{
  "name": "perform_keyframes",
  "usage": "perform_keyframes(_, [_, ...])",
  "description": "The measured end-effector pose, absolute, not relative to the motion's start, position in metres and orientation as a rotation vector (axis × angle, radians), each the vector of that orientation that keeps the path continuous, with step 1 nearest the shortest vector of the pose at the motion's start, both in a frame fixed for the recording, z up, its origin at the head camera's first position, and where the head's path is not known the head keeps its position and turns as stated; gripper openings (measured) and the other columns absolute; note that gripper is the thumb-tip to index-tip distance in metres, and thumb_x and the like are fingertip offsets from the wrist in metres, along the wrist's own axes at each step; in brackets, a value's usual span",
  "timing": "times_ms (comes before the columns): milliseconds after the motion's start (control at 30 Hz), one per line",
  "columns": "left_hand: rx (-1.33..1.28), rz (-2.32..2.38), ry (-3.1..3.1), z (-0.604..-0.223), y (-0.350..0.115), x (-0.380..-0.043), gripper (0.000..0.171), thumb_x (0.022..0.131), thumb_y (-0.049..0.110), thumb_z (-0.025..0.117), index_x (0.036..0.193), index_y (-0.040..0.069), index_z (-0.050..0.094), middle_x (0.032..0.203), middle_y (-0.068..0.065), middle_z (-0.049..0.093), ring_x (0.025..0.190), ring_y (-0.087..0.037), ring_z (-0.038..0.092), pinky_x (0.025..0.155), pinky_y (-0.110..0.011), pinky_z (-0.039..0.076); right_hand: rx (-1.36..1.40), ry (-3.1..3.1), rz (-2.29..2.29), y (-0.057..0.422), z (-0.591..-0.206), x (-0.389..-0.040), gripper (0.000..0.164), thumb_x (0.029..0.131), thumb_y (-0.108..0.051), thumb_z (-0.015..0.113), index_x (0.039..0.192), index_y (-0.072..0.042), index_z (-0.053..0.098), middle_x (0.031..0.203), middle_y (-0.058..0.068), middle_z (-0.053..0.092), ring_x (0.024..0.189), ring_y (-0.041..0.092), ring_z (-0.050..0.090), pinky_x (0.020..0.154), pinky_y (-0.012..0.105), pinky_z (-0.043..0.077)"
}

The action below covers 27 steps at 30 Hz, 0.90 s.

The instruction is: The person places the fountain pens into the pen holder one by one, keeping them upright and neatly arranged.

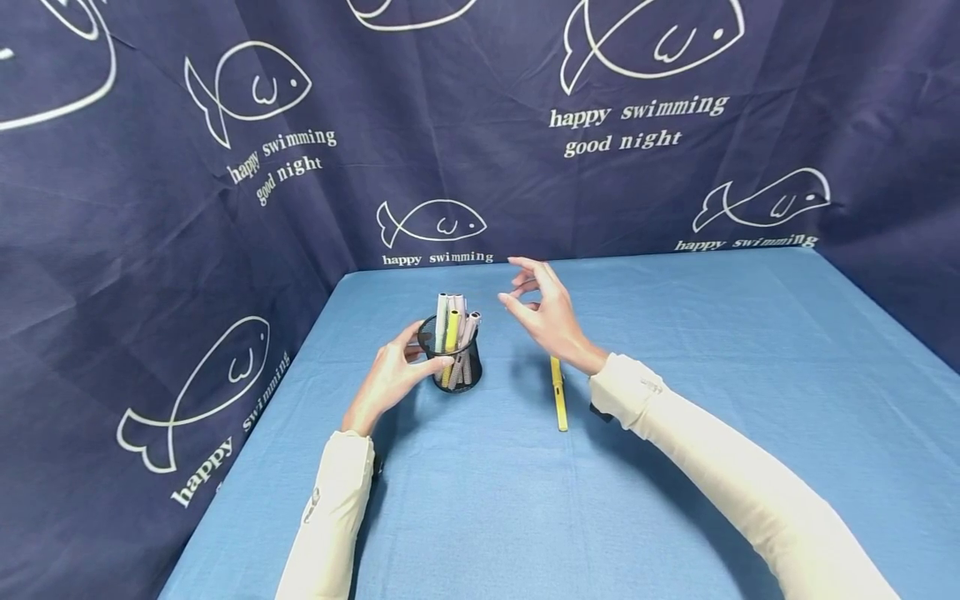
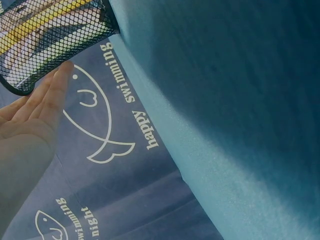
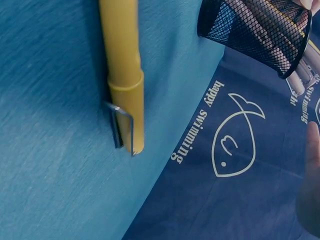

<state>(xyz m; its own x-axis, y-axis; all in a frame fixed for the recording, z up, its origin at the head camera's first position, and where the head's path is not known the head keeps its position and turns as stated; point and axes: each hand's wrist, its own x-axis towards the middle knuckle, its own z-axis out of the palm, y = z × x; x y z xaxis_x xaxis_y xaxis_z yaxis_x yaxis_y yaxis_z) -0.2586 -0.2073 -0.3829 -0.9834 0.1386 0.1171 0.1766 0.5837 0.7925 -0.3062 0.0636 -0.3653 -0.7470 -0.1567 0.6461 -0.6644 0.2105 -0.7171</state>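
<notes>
A black mesh pen holder stands on the blue cloth with several pens in it, among them a yellow pen and pale ones. My left hand holds the holder from its left side, thumb across the front and fingers behind; the left wrist view shows fingers against the mesh. To the right of the holder, my right hand is raised in the air, fingers loosely bent and apart, with nothing between them. Below its wrist lies another yellow pen, partly hidden by that hand; its clip shows in the right wrist view.
A blue cloth covers the table. Dark blue curtains with white fish drawings and lettering hang behind it and along the sides.
</notes>
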Motion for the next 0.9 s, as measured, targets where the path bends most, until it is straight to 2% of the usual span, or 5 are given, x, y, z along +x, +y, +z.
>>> perform_keyframes(233, [-0.285,-1.380,-2.757,-0.383,-0.208,-0.258,0.087,0.087,0.039,0.085,0.157,0.009,0.042,0.146,-0.018,0.057,0.128,-0.036,0.060,0.106,-0.050,0.048,0.718,-2.085,1.561,0.071,-0.367,-0.304,0.054,0.096,-0.006,0.074,0.146,-0.004,0.054,0.115,0.021,0.057,0.100,0.030,0.065,0.075,0.024,0.055])
perform_keyframes(467, [-0.282,-1.382,-2.755,-0.383,-0.208,-0.258,0.087,0.086,0.037,0.085,0.157,0.009,0.043,0.146,-0.018,0.057,0.128,-0.036,0.060,0.106,-0.050,0.048,0.706,-2.120,1.542,0.073,-0.364,-0.295,0.054,0.096,0.002,0.071,0.146,0.005,0.050,0.117,0.030,0.055,0.102,0.041,0.063,0.077,0.038,0.057])
perform_keyframes(700, [-0.279,-1.382,-2.757,-0.383,-0.208,-0.258,0.086,0.087,0.037,0.085,0.157,0.009,0.043,0.145,-0.019,0.057,0.128,-0.036,0.060,0.106,-0.051,0.048,0.714,-2.117,1.566,0.074,-0.344,-0.270,0.049,0.096,0.006,0.069,0.142,0.010,0.051,0.113,0.030,0.055,0.100,0.042,0.063,0.075,0.017,0.054])
perform_keyframes(900, [-0.284,-1.383,-2.753,-0.383,-0.208,-0.258,0.087,0.086,0.039,0.085,0.157,0.010,0.043,0.145,-0.018,0.058,0.127,-0.035,0.061,0.106,-0.051,0.048,0.725,-2.113,1.579,0.080,-0.347,-0.268,0.049,0.096,0.007,0.068,0.142,0.012,0.050,0.112,0.030,0.054,0.099,0.042,0.062,0.074,0.017,0.055])
